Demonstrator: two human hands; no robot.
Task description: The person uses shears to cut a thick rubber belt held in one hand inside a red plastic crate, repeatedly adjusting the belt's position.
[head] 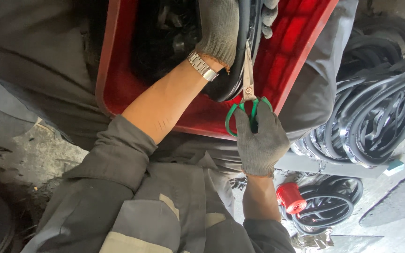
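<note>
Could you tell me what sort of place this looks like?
Probably a workshop handling rubber parts: piles of black rubber rings lie on a rough concrete floor, and gloved hands trim a rubber strip with green-handled scissors over a red tray.

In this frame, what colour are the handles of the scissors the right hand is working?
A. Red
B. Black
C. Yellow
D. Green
D: the right hand, in a grey glove, has its fingers through green loops of the scissors, whose blades point up at the black rubber strip held by the left hand.
</note>
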